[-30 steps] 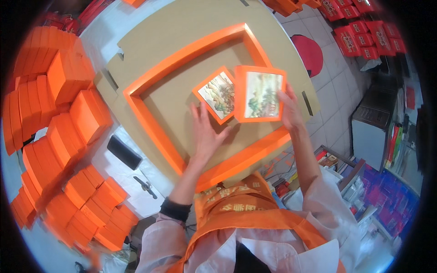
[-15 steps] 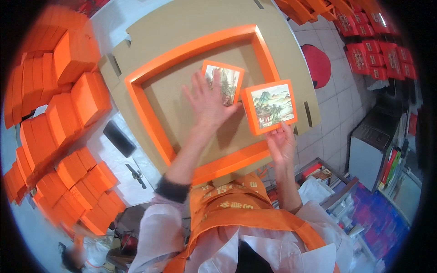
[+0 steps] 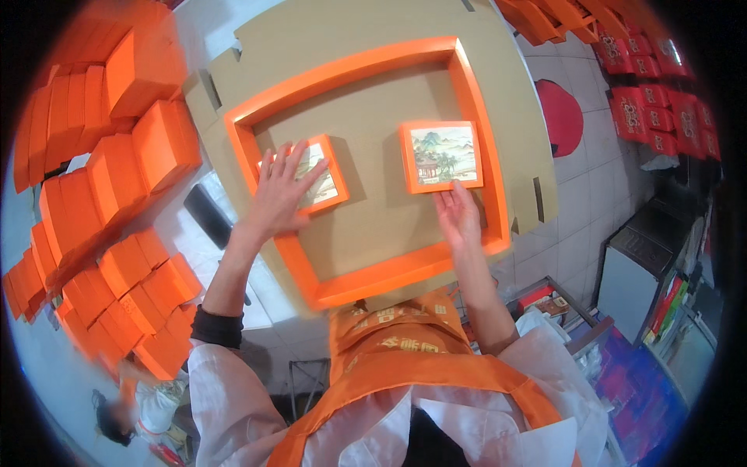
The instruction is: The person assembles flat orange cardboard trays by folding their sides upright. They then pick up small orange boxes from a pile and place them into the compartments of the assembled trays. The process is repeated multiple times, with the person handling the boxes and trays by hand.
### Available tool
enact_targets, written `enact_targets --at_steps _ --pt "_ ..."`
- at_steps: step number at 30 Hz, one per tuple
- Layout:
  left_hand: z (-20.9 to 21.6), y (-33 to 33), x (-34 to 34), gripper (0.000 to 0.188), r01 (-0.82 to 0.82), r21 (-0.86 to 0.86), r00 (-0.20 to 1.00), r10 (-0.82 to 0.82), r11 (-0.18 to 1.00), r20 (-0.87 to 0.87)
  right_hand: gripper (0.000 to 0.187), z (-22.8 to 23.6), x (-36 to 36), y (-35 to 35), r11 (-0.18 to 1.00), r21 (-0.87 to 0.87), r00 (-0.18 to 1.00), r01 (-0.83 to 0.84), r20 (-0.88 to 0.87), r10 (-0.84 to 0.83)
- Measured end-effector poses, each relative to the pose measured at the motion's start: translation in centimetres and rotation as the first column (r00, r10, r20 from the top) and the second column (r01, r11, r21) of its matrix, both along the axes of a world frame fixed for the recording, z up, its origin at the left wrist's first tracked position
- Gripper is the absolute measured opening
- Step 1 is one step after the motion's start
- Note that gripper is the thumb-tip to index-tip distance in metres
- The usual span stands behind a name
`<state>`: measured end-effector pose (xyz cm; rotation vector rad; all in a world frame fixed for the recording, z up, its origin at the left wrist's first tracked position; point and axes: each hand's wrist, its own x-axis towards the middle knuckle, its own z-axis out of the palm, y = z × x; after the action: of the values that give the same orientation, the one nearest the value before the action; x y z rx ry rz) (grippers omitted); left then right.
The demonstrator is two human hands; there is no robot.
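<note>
A large orange rectangular frame (image 3: 381,282) lies on brown cardboard (image 3: 350,23). Inside its left side is a small square orange box (image 3: 336,189) with a landscape picture on top. My left hand (image 3: 274,194) rests over that box, fingers spread across the picture and hiding part of it. On the right, my right hand (image 3: 459,216) pinches the near edge of a second small orange box (image 3: 442,157), which carries a similar landscape with green hills and a pavilion. This box is just inside the frame's right side; whether it touches the cardboard I cannot tell.
Stacks of orange boxes (image 3: 101,179) fill the left. A dark phone-like object (image 3: 206,214) lies on the white surface beside the cardboard. Red packages (image 3: 657,117) and a red round stool (image 3: 559,117) are at the right. Another person (image 3: 152,409) is at lower left.
My left hand and its box have slid left toward the frame's left side. My right hand has brought the other box left and farther away, inside the frame's right side.
</note>
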<state>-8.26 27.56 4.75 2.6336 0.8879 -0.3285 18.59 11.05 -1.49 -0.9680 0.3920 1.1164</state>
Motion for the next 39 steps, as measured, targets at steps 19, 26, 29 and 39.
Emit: enact_targets --at_steps 19,26,29,39 --pt "-0.1 -2.3 -1.1 0.086 -0.028 -0.006 0.996 0.028 1.000 0.082 0.040 1.4 1.9 1.4 0.935 -0.281 0.932 -0.214 0.226 0.282" --pt "0.9 -6.2 -4.9 0.077 -0.276 -0.003 0.937 0.270 0.961 0.223 0.020 2.1 1.3 -2.2 0.907 -0.181 0.897 -0.380 0.166 0.410" --pt "-0.1 -11.3 -8.1 0.062 -0.553 -0.010 0.775 0.518 0.833 0.361 0.011 4.9 -1.6 -0.3 0.844 -0.084 0.814 -0.529 0.232 0.533" --pt "-3.1 -15.7 -16.1 0.049 -0.827 -0.519 -0.040 0.899 0.214 0.435 0.026 10.2 -17.7 9.4 0.466 -0.149 0.337 -0.872 0.507 0.793"
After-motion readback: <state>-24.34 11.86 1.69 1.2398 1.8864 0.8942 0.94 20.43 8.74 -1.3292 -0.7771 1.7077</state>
